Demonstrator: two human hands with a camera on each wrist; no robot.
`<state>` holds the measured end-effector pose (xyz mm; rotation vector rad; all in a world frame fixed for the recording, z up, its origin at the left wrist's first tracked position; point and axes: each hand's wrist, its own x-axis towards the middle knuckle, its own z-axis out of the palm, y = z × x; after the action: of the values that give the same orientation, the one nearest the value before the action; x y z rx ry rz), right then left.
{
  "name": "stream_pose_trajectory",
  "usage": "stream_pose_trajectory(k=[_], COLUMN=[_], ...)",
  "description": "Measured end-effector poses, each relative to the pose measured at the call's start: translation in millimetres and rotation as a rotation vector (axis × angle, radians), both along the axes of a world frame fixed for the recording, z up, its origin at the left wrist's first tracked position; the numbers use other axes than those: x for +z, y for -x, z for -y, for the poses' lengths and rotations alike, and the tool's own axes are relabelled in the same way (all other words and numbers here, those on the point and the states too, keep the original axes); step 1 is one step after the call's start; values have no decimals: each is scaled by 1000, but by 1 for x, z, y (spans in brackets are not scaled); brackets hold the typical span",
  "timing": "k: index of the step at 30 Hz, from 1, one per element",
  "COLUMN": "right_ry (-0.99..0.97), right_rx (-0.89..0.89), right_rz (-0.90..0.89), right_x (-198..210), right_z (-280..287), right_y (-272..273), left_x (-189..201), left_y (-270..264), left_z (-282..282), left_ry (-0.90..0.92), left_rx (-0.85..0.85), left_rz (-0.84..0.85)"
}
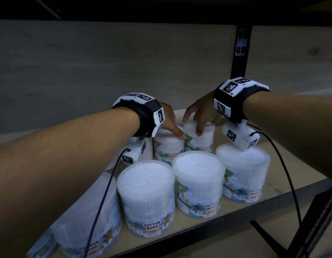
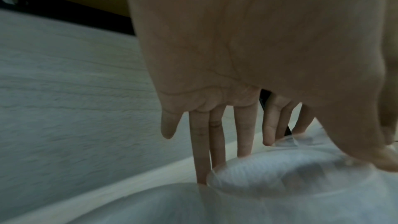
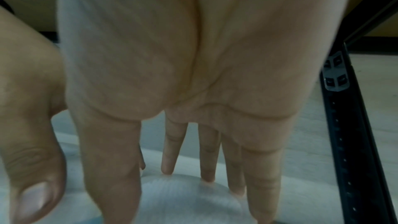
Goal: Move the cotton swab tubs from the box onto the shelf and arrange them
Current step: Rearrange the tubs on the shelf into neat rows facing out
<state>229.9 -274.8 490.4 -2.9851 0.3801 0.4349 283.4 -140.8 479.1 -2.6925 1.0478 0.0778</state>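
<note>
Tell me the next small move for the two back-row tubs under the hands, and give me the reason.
Probably nudge the right back tub leftward until it sits flush with the left back tub. The right hand holds its lid from above, fingers curled over the rim, while the left hand rests on the neighbour, thumb at the seam between them. The front row already stands in line on the shelf.

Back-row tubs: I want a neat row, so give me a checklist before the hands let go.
1. Right hand on back right tub: ok, fingers over its lid.
2. Left hand on back middle tub: ok, fingers at its rim.
3. Both tubs upright: ok.
4. Labels face front: ok.
5. Gap to back wall: cannot tell.
6. Front tub clear of hands: ok.
</note>
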Motion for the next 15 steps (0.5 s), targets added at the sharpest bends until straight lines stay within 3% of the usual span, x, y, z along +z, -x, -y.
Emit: stream_pose_trajectory(k=[15], right_ry=[-50], right_rx=[3], right_rz=[17], right_x=[-2], right_z=[-5], right_y=[27], left_x=[0], left_y=[15], left_z=[0], left_ry=[-14], left_rx=[71], left_rz=[-35])
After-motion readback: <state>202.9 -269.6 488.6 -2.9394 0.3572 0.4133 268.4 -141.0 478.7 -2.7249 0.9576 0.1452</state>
